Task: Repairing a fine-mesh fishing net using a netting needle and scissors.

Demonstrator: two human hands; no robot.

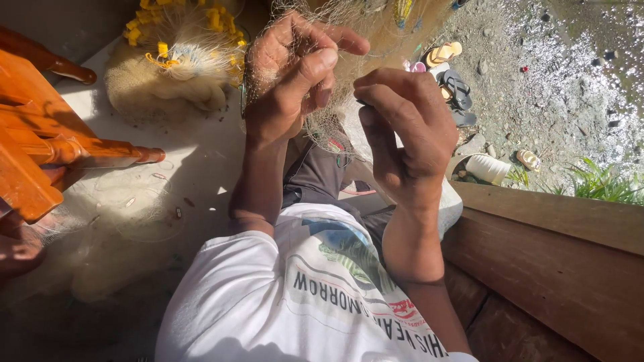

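My left hand and my right hand are raised close together in front of me. Both pinch a fine, pale fishing net that hangs between them and drapes down over my lap. The left fingers are curled around the mesh. The right fingers are bent tight on a strand, and something small and dark sits between them; I cannot make out what it is. Below the hands are my white printed shirt and dark shorts.
A heap of net with yellow floats lies on the pale floor at upper left. A wooden chair stands at left. A wooden ledge runs along the right; beyond it are gravel, sandals and a white cup.
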